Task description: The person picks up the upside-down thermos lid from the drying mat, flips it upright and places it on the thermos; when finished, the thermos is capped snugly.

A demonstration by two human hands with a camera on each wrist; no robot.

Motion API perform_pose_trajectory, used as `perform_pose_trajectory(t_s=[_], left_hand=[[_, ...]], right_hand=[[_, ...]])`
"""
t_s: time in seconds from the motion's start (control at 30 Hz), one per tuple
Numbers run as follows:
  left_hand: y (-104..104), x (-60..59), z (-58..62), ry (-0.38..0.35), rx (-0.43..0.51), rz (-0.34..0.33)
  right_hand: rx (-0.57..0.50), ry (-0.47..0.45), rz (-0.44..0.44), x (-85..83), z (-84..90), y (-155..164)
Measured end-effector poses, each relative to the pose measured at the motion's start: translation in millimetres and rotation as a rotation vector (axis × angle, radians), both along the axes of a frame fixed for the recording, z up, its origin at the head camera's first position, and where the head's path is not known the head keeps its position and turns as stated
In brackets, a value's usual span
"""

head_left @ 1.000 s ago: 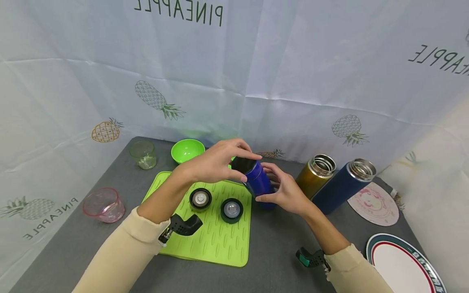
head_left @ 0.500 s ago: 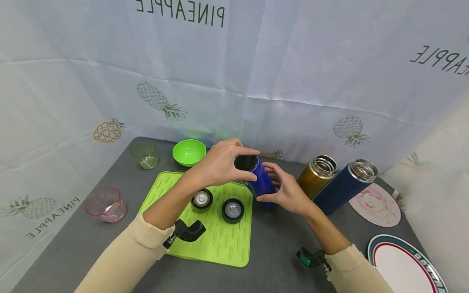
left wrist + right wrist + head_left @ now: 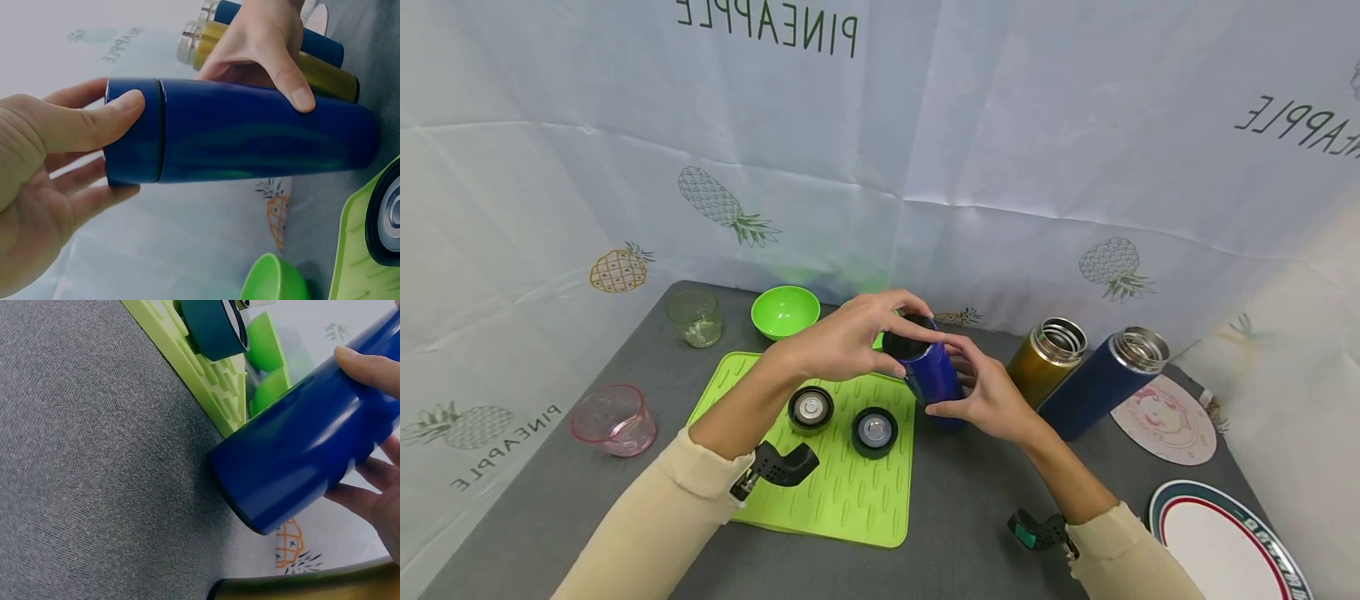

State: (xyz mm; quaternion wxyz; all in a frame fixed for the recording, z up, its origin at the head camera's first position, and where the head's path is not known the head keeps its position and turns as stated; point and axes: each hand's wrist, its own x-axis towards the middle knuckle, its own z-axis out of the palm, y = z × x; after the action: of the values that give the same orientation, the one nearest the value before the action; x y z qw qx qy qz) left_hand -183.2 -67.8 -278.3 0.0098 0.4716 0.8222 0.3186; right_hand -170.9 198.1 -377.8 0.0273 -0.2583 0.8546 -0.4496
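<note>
A blue thermos [image 3: 937,379] stands at the back of the grey table, beside the mat's right edge. My left hand [image 3: 850,337] grips its blue lid [image 3: 134,159], thumb on one side and fingers on the other. The lid sits on the bottle, with a thin dark seam below it in the left wrist view. Around the body curls my right hand [image 3: 988,392], its thumb on the near side. On the green mat [image 3: 850,508] lie two lids with metal undersides: an olive-rimmed one [image 3: 811,407] and a dark blue one [image 3: 875,431].
Right of the thermos stand a lidless gold thermos [image 3: 1037,367] and a lidless navy thermos [image 3: 1093,392]. Two plates, one pink-patterned [image 3: 1168,421], lie farther right. A green bowl [image 3: 784,312], a greenish glass [image 3: 694,317] and a pink glass [image 3: 615,421] stand left.
The fingers of my left hand have shifted round the lid and now reach across its top towards the right hand. My right hand keeps its hold on the body.
</note>
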Motion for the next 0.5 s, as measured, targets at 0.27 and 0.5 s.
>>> perform_pose_trajectory(t_s=[0.27, 0.5], left_hand=[[-1.7, -2.7, 0.3, -0.012, 0.011, -0.060], [1.3, 1.7, 0.4, -0.013, -0.049, 0.004]], right_hand=[[0.006, 0.007, 0.025, -2.0, -1.0, 1.2], [-0.020, -0.013, 0.006, -1.7, -0.9, 2.5]])
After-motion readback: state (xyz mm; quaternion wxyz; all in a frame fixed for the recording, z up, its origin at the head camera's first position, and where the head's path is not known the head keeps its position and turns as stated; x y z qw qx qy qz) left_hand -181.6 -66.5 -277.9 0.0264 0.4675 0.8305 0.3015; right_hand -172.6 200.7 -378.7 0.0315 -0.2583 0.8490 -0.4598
